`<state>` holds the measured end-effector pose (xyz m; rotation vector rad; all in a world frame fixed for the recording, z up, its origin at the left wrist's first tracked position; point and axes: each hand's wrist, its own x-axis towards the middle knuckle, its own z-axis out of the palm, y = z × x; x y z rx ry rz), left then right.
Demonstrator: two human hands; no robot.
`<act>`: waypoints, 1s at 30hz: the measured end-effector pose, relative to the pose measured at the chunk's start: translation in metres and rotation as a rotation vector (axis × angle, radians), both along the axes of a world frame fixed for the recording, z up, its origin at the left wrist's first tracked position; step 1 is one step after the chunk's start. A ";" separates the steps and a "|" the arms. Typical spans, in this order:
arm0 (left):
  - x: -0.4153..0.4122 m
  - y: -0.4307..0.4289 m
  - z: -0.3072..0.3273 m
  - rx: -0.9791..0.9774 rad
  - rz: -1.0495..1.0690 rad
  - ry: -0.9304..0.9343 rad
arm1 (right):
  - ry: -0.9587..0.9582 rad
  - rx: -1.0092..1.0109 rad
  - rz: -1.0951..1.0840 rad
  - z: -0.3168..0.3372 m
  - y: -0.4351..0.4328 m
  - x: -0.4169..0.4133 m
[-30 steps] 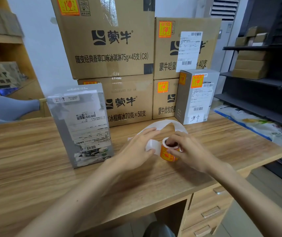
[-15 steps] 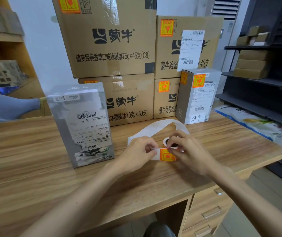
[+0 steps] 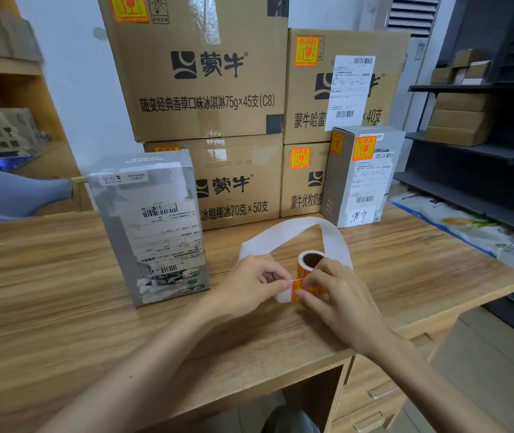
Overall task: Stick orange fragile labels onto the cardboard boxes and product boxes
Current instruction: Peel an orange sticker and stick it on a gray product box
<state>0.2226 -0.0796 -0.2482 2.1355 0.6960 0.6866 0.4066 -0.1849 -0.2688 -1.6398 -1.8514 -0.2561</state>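
Observation:
A small roll of orange fragile labels (image 3: 307,264) stands on the wooden desk (image 3: 62,307), with a long white backing strip (image 3: 283,234) looping behind it. My left hand (image 3: 249,287) pinches the end of the backing strip. My right hand (image 3: 333,295) pinches an orange label (image 3: 298,290) at the strip's end. A grey product box (image 3: 152,226) with white shipping labels stands upright to the left, showing no orange label. Another grey product box (image 3: 361,175) at the right carries two orange labels. Stacked cardboard boxes (image 3: 199,70) behind bear orange labels.
A blue chair (image 3: 15,195) sits at the far left by wooden shelves. Dark metal shelving (image 3: 483,135) with small cartons stands to the right, and a printed plastic bag (image 3: 467,226) lies beside the desk's right edge. Drawers (image 3: 374,392) sit under the desk front.
The roll was turned and set down; both hands moved to the strip's end, where the right fingers now pinch an orange label and the left pinches the backing.

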 end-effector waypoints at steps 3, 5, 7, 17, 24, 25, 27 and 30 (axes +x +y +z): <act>-0.001 -0.002 0.001 -0.043 -0.031 -0.016 | 0.061 -0.009 -0.007 -0.001 0.002 -0.002; -0.002 -0.004 0.002 -0.044 -0.050 -0.011 | 0.112 -0.027 0.000 -0.001 0.002 -0.003; -0.003 -0.006 0.003 -0.037 -0.070 -0.015 | 0.156 -0.036 0.009 0.000 0.001 -0.003; -0.001 -0.014 0.006 -0.049 -0.107 -0.035 | 0.277 -0.066 0.050 -0.001 0.001 0.001; -0.001 -0.016 0.005 -0.023 -0.074 0.001 | 0.283 -0.079 0.042 0.002 -0.001 0.000; -0.001 -0.017 0.006 -0.019 -0.075 0.004 | 0.281 -0.077 0.037 0.002 -0.002 -0.001; 0.000 -0.018 0.006 -0.021 -0.069 0.008 | 0.281 -0.072 0.028 0.003 -0.002 -0.002; 0.000 -0.019 0.005 -0.022 -0.042 0.010 | 0.275 -0.074 0.018 0.003 -0.002 -0.002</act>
